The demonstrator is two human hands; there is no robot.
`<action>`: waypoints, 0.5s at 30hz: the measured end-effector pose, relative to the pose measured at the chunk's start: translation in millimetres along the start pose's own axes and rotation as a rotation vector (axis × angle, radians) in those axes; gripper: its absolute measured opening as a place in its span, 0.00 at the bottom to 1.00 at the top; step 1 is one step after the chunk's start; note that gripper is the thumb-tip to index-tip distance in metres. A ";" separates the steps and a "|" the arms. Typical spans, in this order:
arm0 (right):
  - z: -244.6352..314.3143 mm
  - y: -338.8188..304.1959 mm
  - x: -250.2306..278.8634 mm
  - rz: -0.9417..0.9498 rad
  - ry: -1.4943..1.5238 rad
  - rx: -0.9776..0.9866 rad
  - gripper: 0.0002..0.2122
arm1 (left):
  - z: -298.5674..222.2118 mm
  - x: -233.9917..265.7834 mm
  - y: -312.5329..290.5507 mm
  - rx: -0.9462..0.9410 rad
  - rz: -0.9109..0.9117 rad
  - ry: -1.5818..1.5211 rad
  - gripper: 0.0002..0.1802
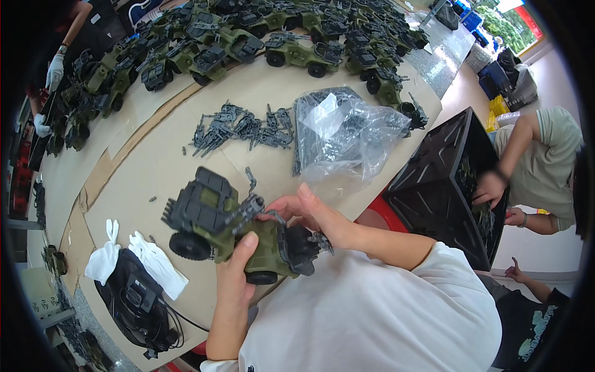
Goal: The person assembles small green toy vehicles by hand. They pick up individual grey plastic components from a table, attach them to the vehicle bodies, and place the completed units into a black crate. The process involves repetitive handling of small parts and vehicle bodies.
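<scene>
A green and black toy military vehicle (263,239) is held tilted above the table's near edge. My left hand (238,263) grips it from the near side, with the thumb on its green body. My right hand (313,214) is at its far side, fingers curled against a dark grey toy gun (245,214) mounted on top. The vehicle partly hides those fingertips. Beyond it on the table lies a pile of loose dark grey toy guns (238,129). Beside the pile is a clear plastic bag (347,139) with dark parts in it.
Rows of similar toy vehicles (304,54) crowd the table's far side. White gloves (152,263) and a black bag-like item (133,301) with a cord lie at left. On the right, a person reaches into a black crate (434,186). A person's gloved hands (54,73) show at far left.
</scene>
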State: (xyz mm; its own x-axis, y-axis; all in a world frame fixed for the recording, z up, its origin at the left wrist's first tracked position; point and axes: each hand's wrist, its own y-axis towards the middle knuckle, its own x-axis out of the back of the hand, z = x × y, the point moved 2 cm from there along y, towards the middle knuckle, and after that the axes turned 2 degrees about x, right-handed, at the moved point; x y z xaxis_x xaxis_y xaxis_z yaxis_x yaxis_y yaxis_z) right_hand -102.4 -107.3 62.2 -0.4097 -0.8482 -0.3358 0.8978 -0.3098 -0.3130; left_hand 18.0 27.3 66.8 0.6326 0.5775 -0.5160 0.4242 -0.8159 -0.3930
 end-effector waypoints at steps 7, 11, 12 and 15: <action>-6.9 -2.3 5.3 -0.043 0.143 0.097 0.30 | 1.8 -17.9 -14.6 0.015 -0.162 -0.002 0.19; -5.8 -8.1 2.5 -0.058 0.161 0.113 0.27 | 0.8 -22.3 -18.6 0.003 -0.134 -0.019 0.18; -4.9 -8.8 1.3 -0.066 0.181 0.111 0.27 | 1.4 -21.9 -19.8 0.001 -0.140 -0.025 0.18; -8.7 -8.2 5.5 -0.043 0.201 0.119 0.29 | 4.9 -20.9 -19.4 -0.061 -0.135 -0.022 0.18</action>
State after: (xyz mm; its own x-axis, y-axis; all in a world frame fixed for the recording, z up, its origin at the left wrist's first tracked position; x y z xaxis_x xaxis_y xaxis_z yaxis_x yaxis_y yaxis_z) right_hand -113.4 -105.7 55.2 -0.4613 -0.7340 -0.4984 0.8866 -0.4025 -0.2280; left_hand -6.7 31.2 81.5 0.5531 0.6818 -0.4788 0.5431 -0.7309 -0.4133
